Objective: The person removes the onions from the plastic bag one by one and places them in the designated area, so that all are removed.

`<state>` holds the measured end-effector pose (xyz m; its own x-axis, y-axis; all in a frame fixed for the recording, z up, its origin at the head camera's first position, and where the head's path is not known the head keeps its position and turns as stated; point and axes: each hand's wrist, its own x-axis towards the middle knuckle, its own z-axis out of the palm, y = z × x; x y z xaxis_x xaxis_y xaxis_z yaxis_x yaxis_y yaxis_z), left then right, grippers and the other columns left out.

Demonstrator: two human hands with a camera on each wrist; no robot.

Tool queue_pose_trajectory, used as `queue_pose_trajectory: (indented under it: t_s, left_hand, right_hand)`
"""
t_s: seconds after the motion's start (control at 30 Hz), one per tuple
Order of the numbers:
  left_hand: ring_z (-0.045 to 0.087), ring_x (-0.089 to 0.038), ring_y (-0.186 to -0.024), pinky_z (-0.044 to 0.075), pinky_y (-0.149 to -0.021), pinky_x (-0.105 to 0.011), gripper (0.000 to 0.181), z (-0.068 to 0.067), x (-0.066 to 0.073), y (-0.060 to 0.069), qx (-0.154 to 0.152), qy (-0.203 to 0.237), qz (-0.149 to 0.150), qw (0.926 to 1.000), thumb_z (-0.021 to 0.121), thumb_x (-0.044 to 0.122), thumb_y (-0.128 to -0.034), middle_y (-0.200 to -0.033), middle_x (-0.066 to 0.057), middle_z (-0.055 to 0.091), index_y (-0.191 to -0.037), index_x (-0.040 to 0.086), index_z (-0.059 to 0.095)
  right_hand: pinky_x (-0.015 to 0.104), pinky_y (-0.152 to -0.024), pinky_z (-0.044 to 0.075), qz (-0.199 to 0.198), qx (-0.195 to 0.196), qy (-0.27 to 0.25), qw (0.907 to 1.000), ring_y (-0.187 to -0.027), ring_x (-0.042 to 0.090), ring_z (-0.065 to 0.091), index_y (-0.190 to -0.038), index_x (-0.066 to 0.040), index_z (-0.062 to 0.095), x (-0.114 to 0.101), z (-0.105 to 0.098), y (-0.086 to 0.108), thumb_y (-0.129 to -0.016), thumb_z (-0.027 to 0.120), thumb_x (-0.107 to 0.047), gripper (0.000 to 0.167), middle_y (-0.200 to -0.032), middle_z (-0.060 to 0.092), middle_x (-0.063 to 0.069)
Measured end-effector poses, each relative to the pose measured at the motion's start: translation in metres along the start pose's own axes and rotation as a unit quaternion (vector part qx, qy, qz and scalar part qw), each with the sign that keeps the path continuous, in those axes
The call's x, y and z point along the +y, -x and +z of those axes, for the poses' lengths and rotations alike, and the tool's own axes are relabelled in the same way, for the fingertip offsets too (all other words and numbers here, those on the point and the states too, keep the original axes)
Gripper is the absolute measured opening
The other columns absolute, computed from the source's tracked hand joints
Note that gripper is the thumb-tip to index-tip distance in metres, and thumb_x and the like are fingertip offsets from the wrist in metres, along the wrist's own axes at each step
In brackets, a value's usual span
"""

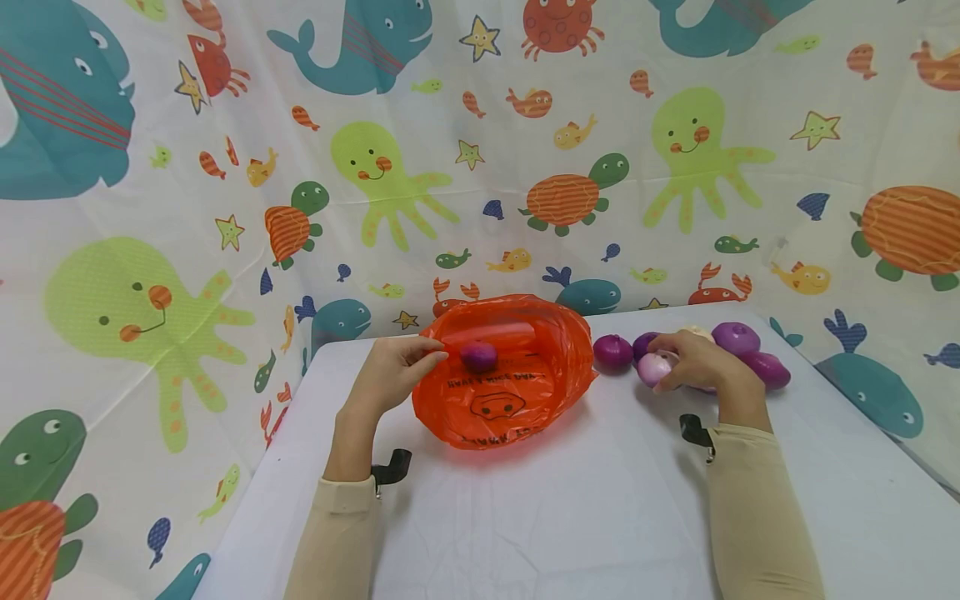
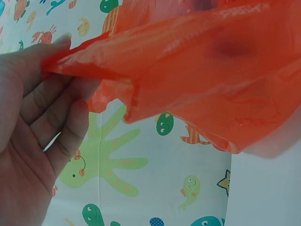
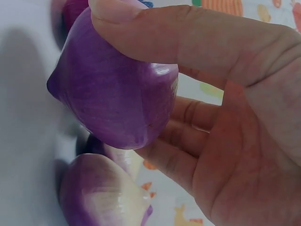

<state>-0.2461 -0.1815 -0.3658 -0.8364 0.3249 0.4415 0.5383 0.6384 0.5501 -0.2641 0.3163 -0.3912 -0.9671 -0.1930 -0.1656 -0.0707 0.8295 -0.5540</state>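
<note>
An orange-red plastic bag (image 1: 558,387) lies spread on the table with its mouth open. One purple onion (image 1: 478,357) is inside it. My left hand (image 1: 393,367) pinches the bag's left rim between thumb and fingers; the left wrist view shows the raised film of the bag (image 2: 188,70). At the right, my right hand (image 1: 701,360) grips a purple onion (image 3: 117,89) between thumb and fingers. It is among the other onions, and a purple-and-white onion (image 3: 99,193) lies just below in the right wrist view.
Next to the bag's right side sits a dark purple onion (image 1: 613,354). Several more onions (image 1: 735,338) are grouped behind and beside the right hand, partly hidden by it. A white-covered table (image 1: 555,517) bears everything. Behind it hangs a sea-animal curtain (image 1: 487,125).
</note>
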Motion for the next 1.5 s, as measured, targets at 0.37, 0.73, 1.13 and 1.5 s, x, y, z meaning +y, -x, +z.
queue_pose_trajectory:
  t_s: [0.37, 0.73, 1.13, 1.5]
  left_hand:
    - [0.059, -0.018, -0.073, 0.054, -0.062, -0.027, 0.018, 0.0005, 0.0, 0.0002, 0.0, -0.002, 0.001, 1.0, 0.076, 0.027, -0.097, -0.082, 0.004, 0.071, -0.11, 0.015, 0.081]
    - [0.06, -0.018, -0.074, 0.056, -0.065, -0.028, 0.016, -0.0019, 0.003, 0.0005, -0.003, -0.007, -0.009, 0.9999, 0.076, 0.026, -0.0972, -0.086, 0.004, 0.073, -0.11, 0.018, 0.081]
    - [0.06, -0.018, -0.074, 0.056, -0.064, -0.028, 0.017, -0.002, 0.0023, 0.0, 0.001, -0.007, -0.004, 1.0, 0.076, 0.026, -0.0972, -0.085, 0.004, 0.072, -0.111, 0.016, 0.081]
    - [0.06, -0.018, -0.073, 0.056, -0.063, -0.028, 0.017, -0.0015, 0.0021, 0.0009, 0.002, -0.009, -0.002, 1.0, 0.076, 0.026, -0.097, -0.085, 0.004, 0.072, -0.11, 0.017, 0.081]
  right_hand:
    - [0.069, -0.104, 0.044, 0.01, -0.006, -0.002, 0.9999, -0.13, 0.047, 0.039, -0.144, -0.011, 0.059, 0.0037, 0.0053, -0.0031, -0.078, 0.091, -0.028, 0.076, -0.138, 0.05, 0.025]
    - [0.07, -0.105, 0.041, 0.008, -0.013, 0.01, 0.9998, -0.126, 0.045, 0.043, -0.141, -0.008, 0.058, 0.0034, 0.0062, -0.0037, -0.078, 0.091, -0.025, 0.073, -0.136, 0.053, 0.026]
    - [0.069, -0.105, 0.042, 0.01, -0.012, 0.022, 0.9996, -0.123, 0.043, 0.045, -0.141, -0.006, 0.058, 0.0056, 0.0042, -0.0056, -0.082, 0.087, -0.019, 0.067, -0.131, 0.057, 0.024]
    - [0.071, -0.104, 0.041, 0.021, -0.016, 0.029, 0.9992, -0.124, 0.044, 0.046, -0.138, -0.007, 0.06, 0.0051, 0.0021, -0.0012, -0.084, 0.085, -0.02, 0.061, -0.132, 0.059, 0.022]
